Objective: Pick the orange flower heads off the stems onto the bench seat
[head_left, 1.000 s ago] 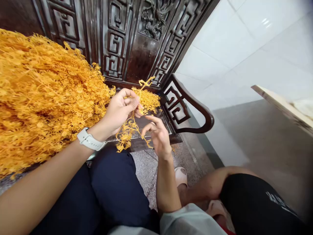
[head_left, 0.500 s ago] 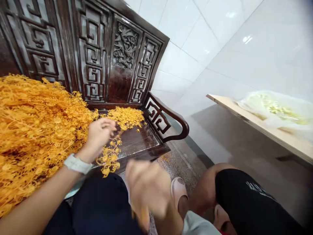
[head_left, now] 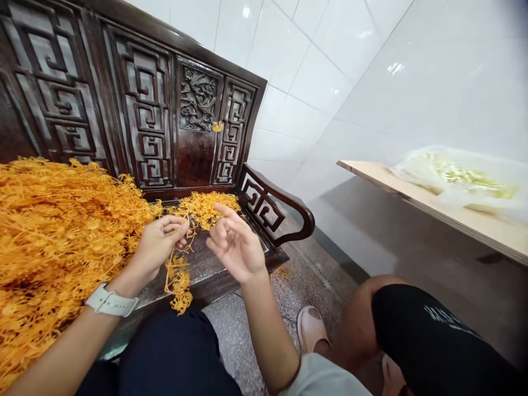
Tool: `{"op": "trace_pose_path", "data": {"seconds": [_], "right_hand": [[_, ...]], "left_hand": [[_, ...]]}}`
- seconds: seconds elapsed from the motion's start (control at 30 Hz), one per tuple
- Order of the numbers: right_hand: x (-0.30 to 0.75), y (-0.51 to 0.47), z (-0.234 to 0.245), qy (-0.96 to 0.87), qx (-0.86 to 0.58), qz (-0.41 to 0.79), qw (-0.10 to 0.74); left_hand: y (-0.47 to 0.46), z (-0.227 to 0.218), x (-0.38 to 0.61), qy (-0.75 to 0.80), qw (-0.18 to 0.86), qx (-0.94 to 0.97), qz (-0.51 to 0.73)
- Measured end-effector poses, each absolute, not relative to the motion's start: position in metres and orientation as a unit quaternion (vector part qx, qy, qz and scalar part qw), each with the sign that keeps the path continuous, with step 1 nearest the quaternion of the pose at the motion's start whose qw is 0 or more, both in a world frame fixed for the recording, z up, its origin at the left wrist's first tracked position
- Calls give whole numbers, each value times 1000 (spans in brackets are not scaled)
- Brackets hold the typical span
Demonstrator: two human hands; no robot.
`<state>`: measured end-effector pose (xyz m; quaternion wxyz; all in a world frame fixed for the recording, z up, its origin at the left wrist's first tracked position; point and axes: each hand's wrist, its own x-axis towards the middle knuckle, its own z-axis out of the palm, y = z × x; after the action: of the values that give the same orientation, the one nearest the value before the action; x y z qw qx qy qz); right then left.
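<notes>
My left hand (head_left: pixel 160 245), with a pale watch on its wrist, pinches an orange plastic flower sprig (head_left: pixel 180 283); its thin stem shows at the fingertips and its frilly blossoms hang below. To the right of it, my right hand (head_left: pixel 237 245) is raised with the index finger stretched out and the other fingers loosely curled, nothing seen in it. One small orange floret (head_left: pixel 216 126) is in mid-air above that hand, in front of the bench back. Behind my hands a small heap of orange florets (head_left: pixel 206 206) lies on the bench seat.
A large pile of orange sprigs (head_left: pixel 70 231) covers the bench's left side. The dark carved bench (head_left: pixel 198 157) has a curved armrest (head_left: pixel 295 214). At right, a wooden board (head_left: pixel 371 176) bears a plastic bag (head_left: pixel 457 176) of pale yellow-green pieces. A person's knee (head_left: pixel 358 308) is close by.
My right hand has swung up from low near my lap to beside the left hand, and its fist has opened. A floret now appears in the air. The left hand stays near the sprig.
</notes>
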<state>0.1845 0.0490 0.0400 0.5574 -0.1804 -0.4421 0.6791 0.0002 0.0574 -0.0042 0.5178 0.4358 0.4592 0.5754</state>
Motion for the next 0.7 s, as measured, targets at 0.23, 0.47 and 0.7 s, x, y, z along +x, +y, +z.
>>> {"op": "trace_pose_path", "data": {"seconds": [0.23,0.47,0.7], "right_hand": [[182,17,-18,-584,-397,403,582],[172,15,-16,-709,-363,305,522],[166,17,-4,-602,-367,373,603]], "left_hand": [[42,17,24,388,579,351,626],[39,40,31,319,570,333,680],[34,39,24,325,520,450,649]]}}
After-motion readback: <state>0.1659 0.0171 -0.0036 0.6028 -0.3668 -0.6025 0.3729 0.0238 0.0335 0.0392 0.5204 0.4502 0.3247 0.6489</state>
